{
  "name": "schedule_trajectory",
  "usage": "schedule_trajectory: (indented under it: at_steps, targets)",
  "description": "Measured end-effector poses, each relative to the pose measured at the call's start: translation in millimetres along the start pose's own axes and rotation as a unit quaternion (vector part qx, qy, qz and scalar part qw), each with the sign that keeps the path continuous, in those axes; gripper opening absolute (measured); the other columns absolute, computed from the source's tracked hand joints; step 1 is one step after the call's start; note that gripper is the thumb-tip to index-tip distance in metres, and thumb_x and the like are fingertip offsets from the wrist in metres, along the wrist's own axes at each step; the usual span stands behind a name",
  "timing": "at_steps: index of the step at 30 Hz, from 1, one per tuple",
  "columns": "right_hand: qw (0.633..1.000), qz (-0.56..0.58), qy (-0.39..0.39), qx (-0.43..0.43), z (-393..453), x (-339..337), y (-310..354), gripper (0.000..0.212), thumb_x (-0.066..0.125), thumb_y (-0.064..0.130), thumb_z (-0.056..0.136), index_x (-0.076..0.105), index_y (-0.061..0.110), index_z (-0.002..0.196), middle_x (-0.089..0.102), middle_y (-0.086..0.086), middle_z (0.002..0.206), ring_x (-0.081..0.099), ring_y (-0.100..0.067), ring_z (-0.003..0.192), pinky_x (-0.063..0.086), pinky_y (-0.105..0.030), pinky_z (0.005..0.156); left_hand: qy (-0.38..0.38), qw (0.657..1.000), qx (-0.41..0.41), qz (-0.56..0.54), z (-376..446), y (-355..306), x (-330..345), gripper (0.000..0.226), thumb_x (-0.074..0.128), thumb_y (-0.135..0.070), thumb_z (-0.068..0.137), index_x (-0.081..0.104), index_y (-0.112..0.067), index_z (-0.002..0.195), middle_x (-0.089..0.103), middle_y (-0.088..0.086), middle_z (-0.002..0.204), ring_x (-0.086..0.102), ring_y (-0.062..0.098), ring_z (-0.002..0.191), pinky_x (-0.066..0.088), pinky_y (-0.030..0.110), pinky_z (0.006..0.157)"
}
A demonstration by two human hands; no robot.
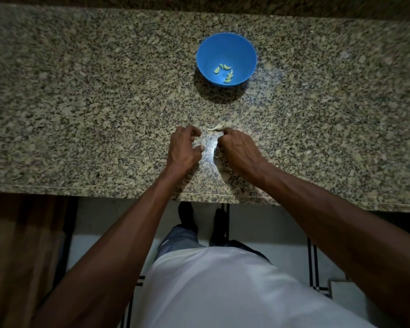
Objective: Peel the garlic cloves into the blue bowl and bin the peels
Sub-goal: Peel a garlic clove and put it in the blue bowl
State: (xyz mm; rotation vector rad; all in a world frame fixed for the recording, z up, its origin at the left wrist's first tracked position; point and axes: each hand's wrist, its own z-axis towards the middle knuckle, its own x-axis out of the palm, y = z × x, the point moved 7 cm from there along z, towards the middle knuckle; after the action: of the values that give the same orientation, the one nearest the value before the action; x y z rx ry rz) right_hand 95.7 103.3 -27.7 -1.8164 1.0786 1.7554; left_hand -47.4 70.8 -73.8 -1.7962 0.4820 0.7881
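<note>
The blue bowl (226,47) stands on the granite counter and holds several peeled garlic cloves (224,72) at its bottom. Closer to me, a small whitish garlic peel (215,128) lies on the counter between my hands. My right hand (238,150) is curled, and its fingertips pinch the right end of that peel. My left hand (184,147) hovers just left of it in a claw shape, with a gap between thumb and fingers and nothing in its grasp. No bin is in view.
The speckled granite counter (81,102) runs the full width of the view, its front edge just below my wrists. Below it I see a tiled floor (270,223), my legs and a brown wooden panel (21,245) at the left.
</note>
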Motion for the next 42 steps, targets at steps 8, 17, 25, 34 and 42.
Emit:
schedule_trajectory:
  at_steps: [8, 17, 25, 34, 42]
  targets:
    - [0.999, -0.026, 0.004, -0.021, 7, -4, 6, 0.023, 0.049, -0.001, 0.103, 0.059, 0.004, 0.083, 0.061, -0.019, 0.091, 0.056, -0.026, 0.07, 0.055, -0.041, 0.064, 0.011, 1.0, -0.021, 0.007, -1, -1, 1, 0.025, 0.08, -0.017, 0.087, 0.063, -0.021, 0.104, 0.048, -0.003, 0.111, 0.055, 0.024, 0.114, 0.053, 0.043, 0.099]
    - [0.996, -0.052, 0.046, -0.059, 15, -2, 14, 0.015, 0.052, 0.001, 0.1, 0.061, -0.001, 0.088, 0.059, -0.018, 0.087, 0.053, -0.029, 0.071, 0.041, -0.039, 0.061, 0.016, 0.999, -0.046, 0.02, 1, -8, -2, 0.022, 0.081, -0.012, 0.086, 0.064, -0.019, 0.098, 0.046, -0.003, 0.113, 0.052, 0.023, 0.118, 0.055, 0.041, 0.095]
    - [0.809, 0.534, -0.015, 0.244, -15, 14, -48, 0.016, 0.07, -0.004, 0.095, 0.077, -0.006, 0.109, 0.078, -0.016, 0.087, 0.077, -0.021, 0.074, 0.065, -0.034, 0.073, 0.009, 0.978, -0.062, -0.201, -18, -22, -15, 0.017, 0.074, -0.004, 0.092, 0.076, -0.006, 0.109, 0.076, 0.009, 0.102, 0.073, 0.024, 0.096, 0.063, 0.037, 0.082]
    - [0.736, 0.637, -0.015, 0.228, -28, 9, -38, 0.016, 0.073, 0.002, 0.095, 0.075, -0.008, 0.107, 0.077, -0.02, 0.089, 0.074, -0.022, 0.076, 0.064, -0.033, 0.076, -0.019, 0.981, 0.023, -0.192, -25, -41, -13, 0.016, 0.075, -0.008, 0.091, 0.081, -0.012, 0.105, 0.078, -0.003, 0.102, 0.074, 0.005, 0.094, 0.06, 0.02, 0.082]
    - [0.896, 0.396, -0.068, 0.187, -16, -7, -25, 0.018, 0.075, 0.025, 0.097, 0.079, 0.008, 0.092, 0.076, 0.0, 0.075, 0.072, -0.011, 0.063, 0.058, -0.025, 0.054, -0.056, 0.989, 0.056, -0.121, -25, -42, -18, 0.011, 0.077, -0.019, 0.092, 0.082, -0.014, 0.1, 0.079, -0.006, 0.09, 0.072, -0.004, 0.079, 0.057, 0.012, 0.067]
